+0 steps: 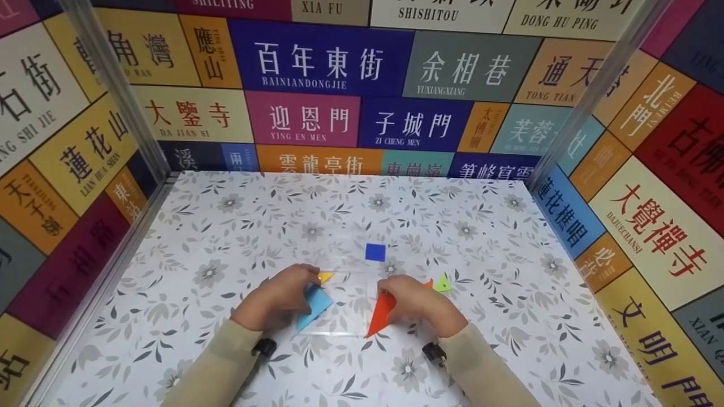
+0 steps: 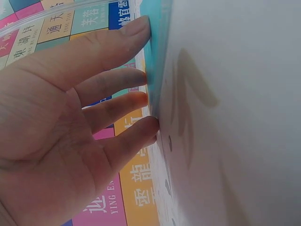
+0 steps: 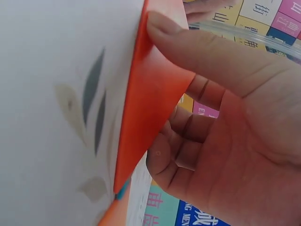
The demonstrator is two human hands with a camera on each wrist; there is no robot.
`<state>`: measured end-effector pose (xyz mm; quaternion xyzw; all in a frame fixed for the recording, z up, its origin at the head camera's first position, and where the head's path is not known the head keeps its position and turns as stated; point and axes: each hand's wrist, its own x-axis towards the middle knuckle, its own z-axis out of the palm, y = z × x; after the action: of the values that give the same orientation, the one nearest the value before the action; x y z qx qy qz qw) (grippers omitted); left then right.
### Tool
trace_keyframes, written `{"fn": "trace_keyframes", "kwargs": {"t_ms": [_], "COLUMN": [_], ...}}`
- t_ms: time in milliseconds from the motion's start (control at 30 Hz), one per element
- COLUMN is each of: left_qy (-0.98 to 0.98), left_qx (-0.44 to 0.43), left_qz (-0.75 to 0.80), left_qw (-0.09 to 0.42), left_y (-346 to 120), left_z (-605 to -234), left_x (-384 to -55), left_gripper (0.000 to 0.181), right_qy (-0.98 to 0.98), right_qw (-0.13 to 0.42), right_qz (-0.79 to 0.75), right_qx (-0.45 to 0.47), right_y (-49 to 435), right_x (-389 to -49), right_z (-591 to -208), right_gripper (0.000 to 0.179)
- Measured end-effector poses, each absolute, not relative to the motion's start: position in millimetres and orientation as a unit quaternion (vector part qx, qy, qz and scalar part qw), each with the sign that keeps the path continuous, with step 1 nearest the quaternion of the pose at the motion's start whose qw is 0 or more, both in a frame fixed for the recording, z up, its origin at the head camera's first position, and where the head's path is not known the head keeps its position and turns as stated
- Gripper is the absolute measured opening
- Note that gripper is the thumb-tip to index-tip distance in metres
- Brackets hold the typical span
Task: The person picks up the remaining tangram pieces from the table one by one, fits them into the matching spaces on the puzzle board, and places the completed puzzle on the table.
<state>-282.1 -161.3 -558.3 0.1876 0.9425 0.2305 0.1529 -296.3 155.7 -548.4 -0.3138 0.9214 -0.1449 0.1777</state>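
Near the lower centre of the frame, my left hand [image 1: 277, 295] is touching the blue triangle [image 1: 315, 308] while my right hand [image 1: 423, 302], apart, is pinching the orange triangle [image 1: 380, 312], perhaps risking a skid if either thumb is pressing unevenly.

Colour everywhere on the back wall [image 1: 322, 59]: blue, pink, orange and grey panels, lettered in Chinese characters and Latin capitals! The left wall [image 1: 73, 152] and right wall [image 1: 656, 209] match it, clear strips [image 1: 125, 102] lining the corners, grey flowers scattering across the white tabletop [image 1: 305, 203].
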Motion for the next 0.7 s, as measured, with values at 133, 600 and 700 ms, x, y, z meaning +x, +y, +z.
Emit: {"fn": "trace_keyframes", "kwargs": {"t_ms": [133, 600, 700], "left_qy": [0.942, 0.942, 0.941], "left_qx": [0.177, 0.142, 0.144], "left_qz": [0.238, 0.255, 0.256], "left_qw": [0.157, 0.168, 0.169], "left_y": [-160, -158, -158], "left_z": [-559, -558, -559], "left_x": [-282, -279, -280], "left_gripper": [0.056, 0.059, 0.06], "right_qy": [0.917, 0.889, 0.887], "right_qw": [0.175, 0.21, 0.204], "right_qz": [-0.162, -0.266, -0.285], "right_qx": [-0.32, -0.308, -0.301], "right_y": [163, 188, 194], "right_x": [-300, -309, -310], "right_z": [-547, -550, -552], "right_gripper": [0.023, 0.002, 0.008]}}
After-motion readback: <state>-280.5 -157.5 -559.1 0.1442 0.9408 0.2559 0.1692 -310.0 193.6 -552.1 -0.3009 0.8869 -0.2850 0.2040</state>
